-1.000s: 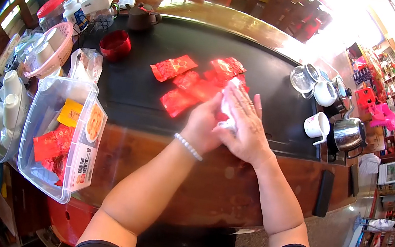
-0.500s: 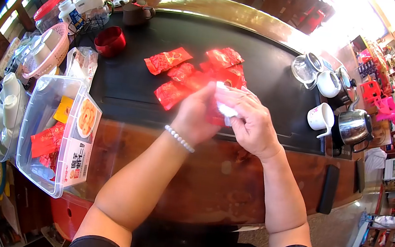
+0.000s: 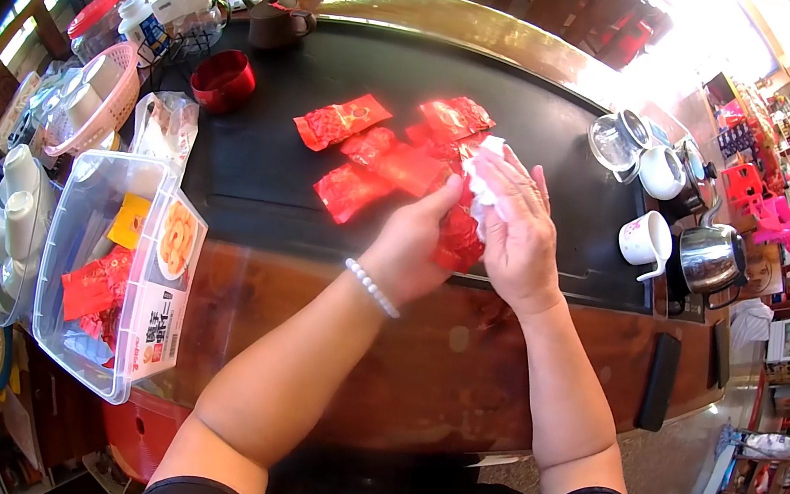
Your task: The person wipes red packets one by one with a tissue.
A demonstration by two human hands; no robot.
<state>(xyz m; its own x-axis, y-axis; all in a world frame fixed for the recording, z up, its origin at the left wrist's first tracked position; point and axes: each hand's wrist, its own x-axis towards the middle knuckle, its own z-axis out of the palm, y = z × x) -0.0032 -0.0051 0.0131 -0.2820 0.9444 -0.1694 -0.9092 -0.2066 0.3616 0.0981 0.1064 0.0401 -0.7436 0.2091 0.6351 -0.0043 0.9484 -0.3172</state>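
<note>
My left hand [image 3: 415,245], with a white bead bracelet on its wrist, is closed around a shiny red packet [image 3: 459,242]. Against the packet's right side, my right hand [image 3: 522,230] presses a crumpled white tissue [image 3: 486,187]; its fingers are fairly straight and the tissue sits under them. Part of the held packet is hidden by both hands. Just beyond, several more red foil packets [image 3: 350,190] lie in a loose pile on the black tray top [image 3: 266,158].
A clear plastic box [image 3: 86,360] with red packets and a yellow one stands at left. Behind it are a pink basket [image 3: 118,112], a red bowl [image 3: 223,81] and a dark teapot [image 3: 278,25]. A white mug [image 3: 642,239], steel kettle [image 3: 706,259] and glass pot [image 3: 618,140] stand at right.
My hands have drawn apart a little, the right one turning more upright. More of the red packet and tissue now shows between them. The pile has stayed in place.
</note>
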